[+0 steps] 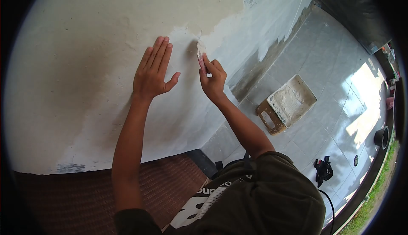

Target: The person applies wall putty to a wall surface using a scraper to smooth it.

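Observation:
My right hand [213,79] is closed around a paintbrush [201,50] with a reddish handle and a white-coated head. Its tip meets the wall [102,18] along the ragged border between fresh white coating and older beige surface. To its left, my left hand [152,69] lies flat against the wall, fingers stretched upward and thumb spread, holding nothing. A pale tray [313,94] of thick white coating sits at the right on a brown plastic stool [278,127].
Grey tiles [304,143] cover the floor, with sunlit patches at the right. A black strapped object [324,169] and a dark bucket [381,137] stand there. A brown woven mat [80,196] lies below the wall. Grass [378,192] borders the far right.

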A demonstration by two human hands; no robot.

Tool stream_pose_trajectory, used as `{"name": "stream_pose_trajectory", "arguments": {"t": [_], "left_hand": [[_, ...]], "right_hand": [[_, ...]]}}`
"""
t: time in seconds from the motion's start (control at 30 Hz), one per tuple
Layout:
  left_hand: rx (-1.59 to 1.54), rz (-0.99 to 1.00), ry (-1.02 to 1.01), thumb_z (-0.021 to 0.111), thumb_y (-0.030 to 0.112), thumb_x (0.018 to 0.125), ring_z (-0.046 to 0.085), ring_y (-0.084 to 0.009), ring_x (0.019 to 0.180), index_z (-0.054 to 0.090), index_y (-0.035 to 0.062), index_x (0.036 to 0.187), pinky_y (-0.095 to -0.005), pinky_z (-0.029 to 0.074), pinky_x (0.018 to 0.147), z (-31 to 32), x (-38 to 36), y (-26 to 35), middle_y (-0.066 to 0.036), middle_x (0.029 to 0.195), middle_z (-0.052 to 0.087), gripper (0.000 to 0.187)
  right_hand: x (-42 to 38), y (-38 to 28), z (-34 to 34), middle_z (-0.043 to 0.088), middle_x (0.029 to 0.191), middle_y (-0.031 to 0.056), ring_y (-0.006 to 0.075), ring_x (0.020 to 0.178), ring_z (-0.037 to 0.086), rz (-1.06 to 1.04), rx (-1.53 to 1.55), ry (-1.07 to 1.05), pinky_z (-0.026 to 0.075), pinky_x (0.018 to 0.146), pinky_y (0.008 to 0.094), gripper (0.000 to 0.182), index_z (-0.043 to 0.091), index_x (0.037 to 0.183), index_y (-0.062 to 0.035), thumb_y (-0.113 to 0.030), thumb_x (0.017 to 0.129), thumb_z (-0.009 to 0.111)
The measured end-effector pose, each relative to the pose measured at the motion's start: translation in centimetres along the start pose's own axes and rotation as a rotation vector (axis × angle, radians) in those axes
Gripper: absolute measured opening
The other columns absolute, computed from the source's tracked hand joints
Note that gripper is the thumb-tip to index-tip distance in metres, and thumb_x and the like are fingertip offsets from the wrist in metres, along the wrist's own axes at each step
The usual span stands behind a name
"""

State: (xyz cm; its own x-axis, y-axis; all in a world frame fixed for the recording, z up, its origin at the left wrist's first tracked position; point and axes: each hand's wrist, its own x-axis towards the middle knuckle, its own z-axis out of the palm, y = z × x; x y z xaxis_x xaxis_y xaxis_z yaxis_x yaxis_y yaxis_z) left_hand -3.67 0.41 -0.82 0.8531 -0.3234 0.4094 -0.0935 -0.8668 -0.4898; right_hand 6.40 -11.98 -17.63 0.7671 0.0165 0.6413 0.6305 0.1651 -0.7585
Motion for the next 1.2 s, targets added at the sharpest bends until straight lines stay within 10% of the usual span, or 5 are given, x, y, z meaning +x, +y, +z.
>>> {"name": "stream_pose_trajectory", "arguments": {"t": [0.33,0.57,0.87,1.0,1.2], "left_hand": [[-0.017,-0.005,0.009,0.057,0.039,0.091,0.035,-0.0265,0.148,0.043,-0.003,0.147,-0.043,0.027,0.121,-0.1,0.0,0.1,-0.015,0.156,0.043,0.072],[-0.012,0.008,0.027,0.057,0.039,0.091,0.035,-0.0269,0.148,0.043,-0.0036,0.147,-0.0429,0.028,0.12,-0.1,0.2,-0.1,-0.015,0.156,0.042,0.072],[-0.009,0.007,0.03,0.058,0.039,0.09,0.036,-0.027,0.148,0.043,-0.0036,0.147,-0.043,0.028,0.12,0.0,0.2,0.1,-0.015,0.156,0.042,0.072],[-0.022,0.0,0.026,0.057,0.039,0.09,0.036,-0.0269,0.148,0.043,-0.0038,0.147,-0.0428,0.027,0.121,0.0,0.2,0.0,-0.015,0.156,0.042,0.072],[-0.004,0.0,0.019,0.057,0.039,0.09,0.035,-0.0264,0.148,0.043,-0.0039,0.147,-0.0418,0.026,0.122,-0.1,0.2,0.0,-0.015,0.156,0.042,0.072]], "right_hand": [[1.0,-1.6,5.2,0.063,0.1,0.0194,0.034,0.087,0.061,0.008,-0.19,0.077,0.053,0.075,0.0407,0.058,0.059,0.128,0.0089,0.008,0.071,0.072],[-0.9,-5.8,0.1,0.049,0.067,0.0049,0.0116,0.061,0.051,0.196,0.139,0.04,0.046,0.062,0.0237,0.046,0.07,0.122,-0.0011,0.012,0.078,0.065],[3.1,-1.9,4.0,0.064,0.098,0.0175,0.0334,0.086,0.063,0.002,-0.318,0.065,0.055,0.072,0.0405,0.054,0.058,0.129,0.0085,0.006,0.076,0.069],[-0.4,-3.8,3.1,0.058,0.082,0.0116,0.0248,0.072,0.059,-0.021,-0.272,0.05,0.05,0.064,0.0351,0.049,0.06,0.126,0.0072,0.009,0.078,0.067],[-0.3,-4.2,-3.2,0.068,0.088,0.0072,0.014,0.076,0.064,0.654,0.727,-0.078,0.057,0.07,0.032,0.017,0.071,0.104,0.004,-0.003,0.091,0.062]]}}
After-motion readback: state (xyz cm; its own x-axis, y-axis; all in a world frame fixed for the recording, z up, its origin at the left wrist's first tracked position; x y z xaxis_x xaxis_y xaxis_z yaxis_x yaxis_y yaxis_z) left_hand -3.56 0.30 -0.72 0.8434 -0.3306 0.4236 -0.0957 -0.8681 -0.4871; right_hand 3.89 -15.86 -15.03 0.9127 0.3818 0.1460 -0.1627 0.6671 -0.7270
